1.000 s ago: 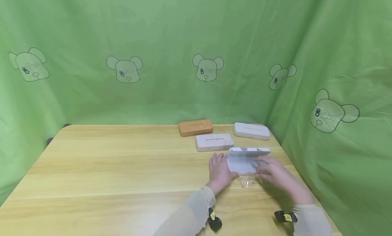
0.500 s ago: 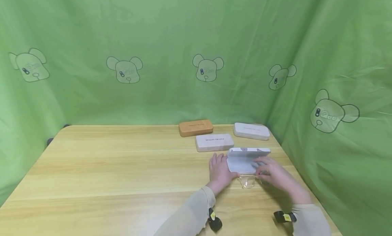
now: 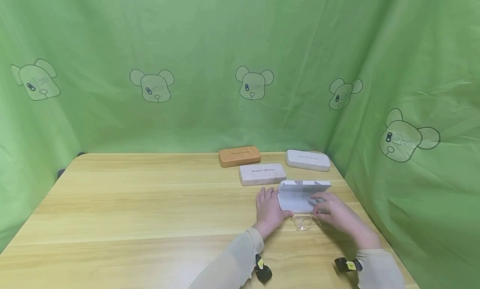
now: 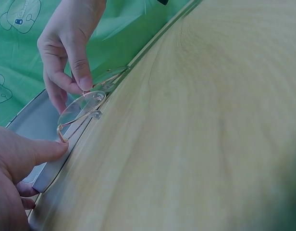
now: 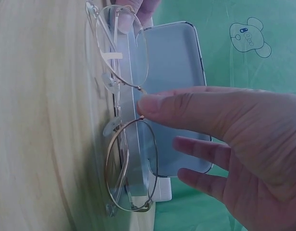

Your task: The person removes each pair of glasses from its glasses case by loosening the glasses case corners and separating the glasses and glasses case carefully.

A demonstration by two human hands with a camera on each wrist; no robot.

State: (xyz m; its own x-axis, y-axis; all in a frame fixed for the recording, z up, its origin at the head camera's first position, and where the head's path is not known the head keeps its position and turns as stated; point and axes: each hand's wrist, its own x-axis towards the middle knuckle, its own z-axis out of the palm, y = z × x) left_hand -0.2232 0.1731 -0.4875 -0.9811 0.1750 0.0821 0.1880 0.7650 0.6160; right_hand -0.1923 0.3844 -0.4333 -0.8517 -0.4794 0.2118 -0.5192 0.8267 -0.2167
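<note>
A pair of eyeglasses (image 5: 108, 166) with a thin gold frame and clear round lenses is at the front edge of a standing-open glasses case (image 3: 298, 201). My right hand (image 3: 336, 212) pinches the bridge between thumb and forefinger; its other fingers spread over the case's grey interior (image 5: 169, 62). At the case's left end, my left hand (image 3: 269, 209) holds the case, its thumb (image 4: 49, 150) on the front wall right at one hinge of the glasses. The temples are folded behind the lenses, partly covered by them. The lid leans back, with a pale patterned outside.
Behind the open case lie a pinkish-white glasses case (image 3: 262, 174), an orange glasses case (image 3: 240, 156) and a white glasses case (image 3: 308, 160), all closed. The wooden table (image 3: 131, 222) reaches far left. Green curtain (image 3: 202, 114) hangs behind and along the right side.
The glasses tilt slightly in my right hand, the lens outline showing rounder now in the head view. Both hands and the open case stay almost where they were.
</note>
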